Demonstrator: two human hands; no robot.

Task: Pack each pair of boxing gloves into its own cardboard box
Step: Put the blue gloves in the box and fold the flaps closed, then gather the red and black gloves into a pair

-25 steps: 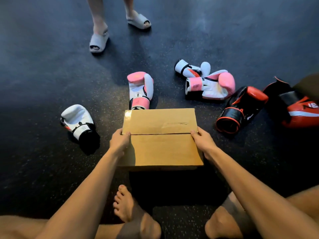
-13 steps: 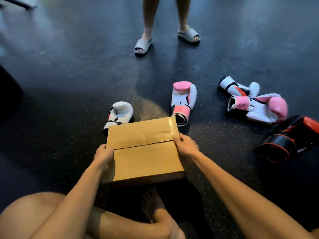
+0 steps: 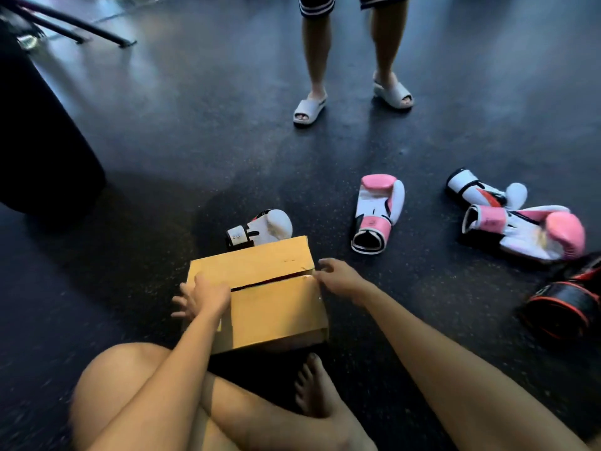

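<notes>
I'm not finding any readable txt, brand or no. anywhere. The white glove (image 3: 271,224) is showing small dark marks on its cuff, too blurry to read; the pink glove (image 3: 379,206) is carrying a faint cuff emblem, also illegible.

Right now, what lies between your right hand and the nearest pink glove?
Nothing. The head view shows only bare dark floor between the right hand, by the box's far corner, and the pink glove.
</notes>
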